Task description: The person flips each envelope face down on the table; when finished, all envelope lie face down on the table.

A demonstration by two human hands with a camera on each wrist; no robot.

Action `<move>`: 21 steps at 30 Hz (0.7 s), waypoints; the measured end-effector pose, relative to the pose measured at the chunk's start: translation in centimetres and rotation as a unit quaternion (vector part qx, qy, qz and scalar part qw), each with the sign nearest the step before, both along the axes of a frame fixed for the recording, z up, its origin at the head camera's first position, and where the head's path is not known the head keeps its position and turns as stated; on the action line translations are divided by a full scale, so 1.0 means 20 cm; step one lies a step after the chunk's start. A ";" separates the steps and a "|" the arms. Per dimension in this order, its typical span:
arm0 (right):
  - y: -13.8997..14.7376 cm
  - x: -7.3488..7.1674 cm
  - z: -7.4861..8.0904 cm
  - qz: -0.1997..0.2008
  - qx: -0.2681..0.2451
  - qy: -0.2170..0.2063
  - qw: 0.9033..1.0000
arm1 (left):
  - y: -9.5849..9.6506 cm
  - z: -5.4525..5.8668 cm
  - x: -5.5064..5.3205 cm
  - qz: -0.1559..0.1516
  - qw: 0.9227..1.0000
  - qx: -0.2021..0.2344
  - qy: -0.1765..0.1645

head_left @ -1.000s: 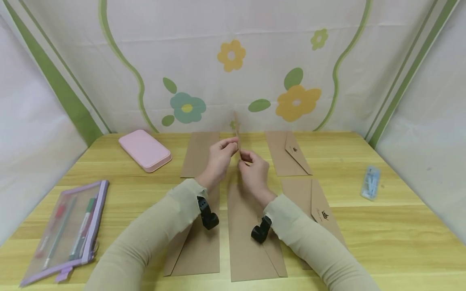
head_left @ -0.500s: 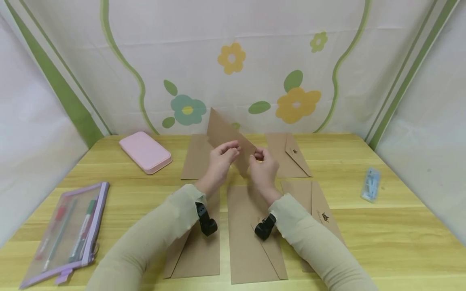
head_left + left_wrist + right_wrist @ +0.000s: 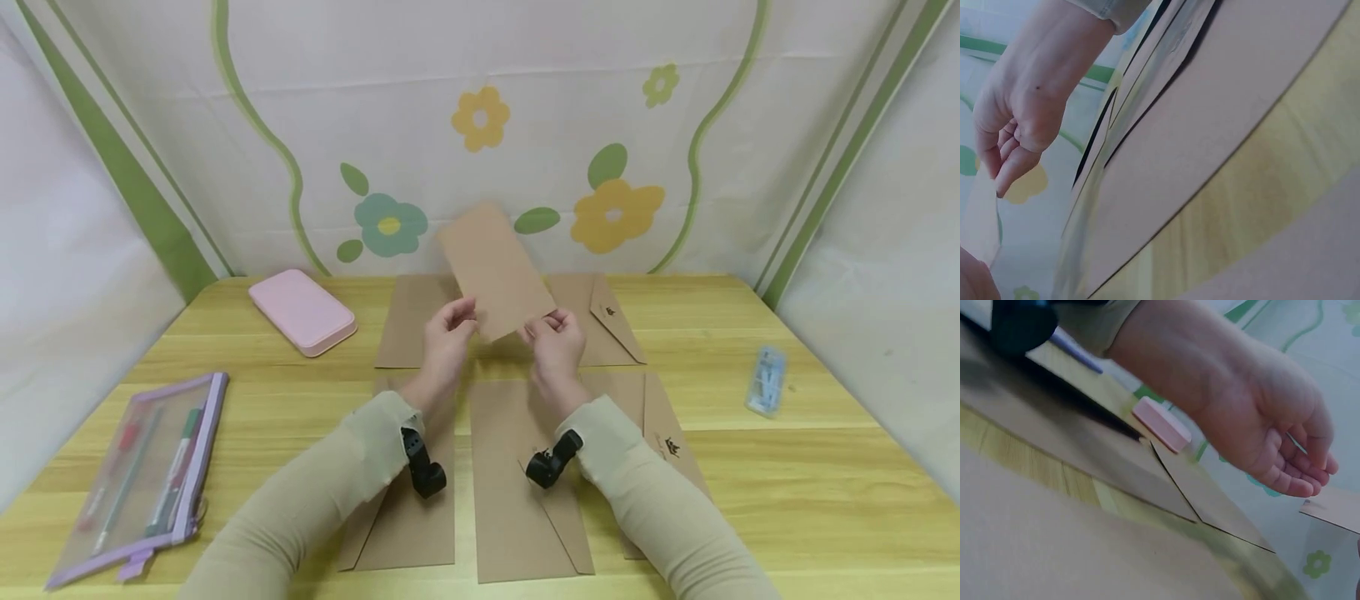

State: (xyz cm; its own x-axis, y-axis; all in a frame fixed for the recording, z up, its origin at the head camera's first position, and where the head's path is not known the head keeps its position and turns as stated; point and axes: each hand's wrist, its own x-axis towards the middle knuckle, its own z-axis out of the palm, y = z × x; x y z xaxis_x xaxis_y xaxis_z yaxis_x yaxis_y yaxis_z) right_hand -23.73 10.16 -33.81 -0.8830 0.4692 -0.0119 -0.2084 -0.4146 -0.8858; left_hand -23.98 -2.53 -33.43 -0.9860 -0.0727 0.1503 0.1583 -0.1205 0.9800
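Observation:
In the head view a plain brown kraft envelope is raised and tilted above the table's back edge. My right hand pinches its lower right corner between thumb and fingers. The left wrist view also has the right hand with the envelope's pale edge at its fingertips. Beside the lower left edge is my left hand, its fingers loosely bent. The right wrist view places the left hand just over the envelope's corner, with no pinch visible.
More kraft envelopes lie on the wooden table, including a front middle one and a crown-printed one. A pink case and a clear zip pouch of pens sit left. A small blue box lies right.
The held envelope has turned from edge-on to show its broad plain face. My right hand moved right with its corner, while the left hand drew slightly left, off the envelope's face.

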 end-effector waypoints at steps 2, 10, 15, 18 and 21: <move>0.00 0.00 0.00 0.005 -0.025 -0.010 1.000 | 0.01 -0.01 0.00 0.015 1.000 -0.008 0.000; -0.01 0.00 0.01 0.020 -0.084 -0.045 0.995 | 0.05 -0.04 0.00 0.038 0.999 0.027 -0.022; -0.02 0.00 0.00 0.016 -0.090 -0.047 0.995 | 0.06 -0.07 0.00 0.036 0.997 0.060 -0.036; -0.01 0.01 0.00 0.028 -0.076 -0.046 0.996 | 0.06 -0.07 -0.01 0.032 0.996 0.070 -0.040; 0.04 0.00 0.00 0.061 -0.016 -0.052 0.997 | 0.04 -0.07 -0.02 0.025 0.995 0.083 -0.051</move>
State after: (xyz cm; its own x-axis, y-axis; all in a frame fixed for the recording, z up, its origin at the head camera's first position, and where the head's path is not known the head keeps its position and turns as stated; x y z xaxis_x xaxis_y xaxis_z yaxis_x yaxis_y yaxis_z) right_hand -23.66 10.97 -33.79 -0.9268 0.3560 -0.1197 -0.0618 -0.4588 -0.8864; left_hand -24.34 -1.78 -34.74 -0.9899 -0.1383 0.0305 0.0682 -0.2770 0.9585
